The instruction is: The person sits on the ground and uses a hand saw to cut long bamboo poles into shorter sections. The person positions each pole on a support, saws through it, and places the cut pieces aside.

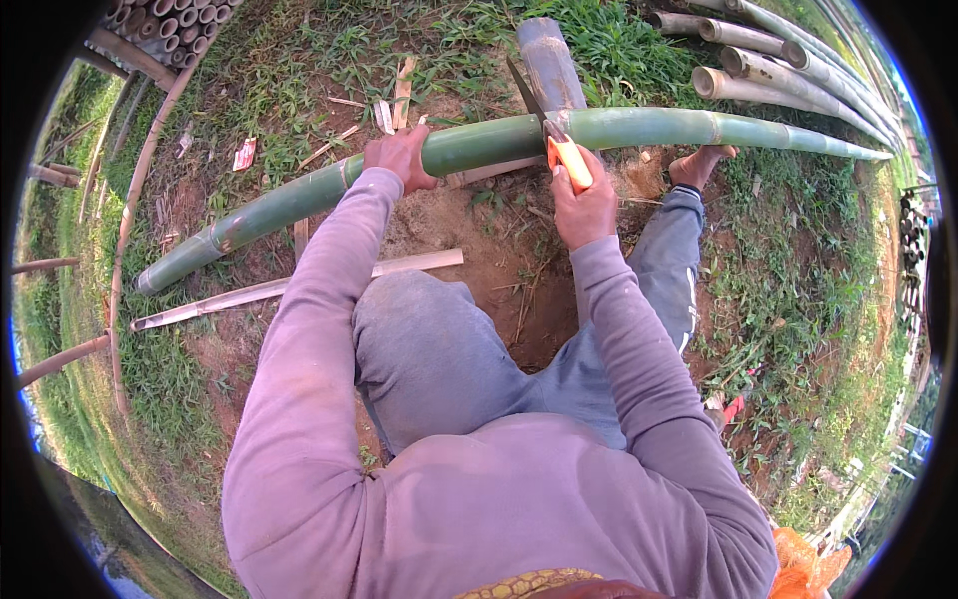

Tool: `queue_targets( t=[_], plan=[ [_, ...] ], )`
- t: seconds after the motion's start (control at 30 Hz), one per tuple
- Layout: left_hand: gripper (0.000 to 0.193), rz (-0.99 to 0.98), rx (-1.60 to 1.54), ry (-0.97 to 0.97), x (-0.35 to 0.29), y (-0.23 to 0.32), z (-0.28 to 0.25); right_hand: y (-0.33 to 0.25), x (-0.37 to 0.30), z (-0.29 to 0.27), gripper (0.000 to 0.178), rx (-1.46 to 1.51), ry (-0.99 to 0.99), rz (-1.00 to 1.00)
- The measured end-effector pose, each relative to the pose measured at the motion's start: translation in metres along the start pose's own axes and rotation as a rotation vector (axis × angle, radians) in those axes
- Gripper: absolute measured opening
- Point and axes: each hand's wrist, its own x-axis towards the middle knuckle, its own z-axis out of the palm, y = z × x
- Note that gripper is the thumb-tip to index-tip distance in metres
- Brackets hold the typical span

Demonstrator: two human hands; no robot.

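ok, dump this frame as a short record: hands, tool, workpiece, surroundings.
left hand: gripping green bamboo pole
right hand: closed around the saw's orange handle
saw blade: crosses green bamboo pole; cut depth unclear
underneath: grey log, crossed by green bamboo pole
upper right: pale poles

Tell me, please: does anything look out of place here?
A small red-and-white scrap lies on the ground at left, beyond the green bamboo. It looks like litter, unlike the wood pieces nearby.
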Motion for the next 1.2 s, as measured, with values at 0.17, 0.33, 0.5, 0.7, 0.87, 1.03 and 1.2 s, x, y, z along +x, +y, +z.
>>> queue_targets(
  t=[0.17, 0.33, 0.5, 0.7, 0.87, 1.03, 1.2],
  plan=[
    [0.076, -0.04, 0.008, -0.033, -0.013, -0.012, 0.011, -0.008, -0.152, -0.084, 0.057, 0.033, -0.087, 0.009],
    [0.077, -0.017, 0.018, 0.017, -0.003, -0.002, 0.008, 0.03, -0.081, -0.033, 0.049, -0.07, 0.027, -0.216],
    [0.078, 0.033, 0.008, 0.095, 0.002, -0.006, 0.014, 0.027, 0.021, 0.022, 0.05, 0.007, 0.032, -0.006],
    [0.079, -0.017, 0.009, 0.039, -0.009, -0.014, 0.015, 0.009, -0.176, -0.093, 0.055, -0.017, -0.074, -0.088],
    [0.079, -0.005, 0.027, 0.067, -0.002, -0.001, 0.013, 0.049, -0.051, -0.008, 0.049, -0.052, 0.067, -0.195],
    [0.08, 0.011, 0.009, 0.083, -0.012, -0.001, 0.016, 0.038, -0.019, 0.009, 0.053, 0.007, 0.049, -0.057],
    [0.08, -0.004, 0.023, 0.135, -0.006, -0.017, 0.023, 0.008, -0.18, -0.089, 0.058, 0.081, -0.073, 0.036]
  ],
)
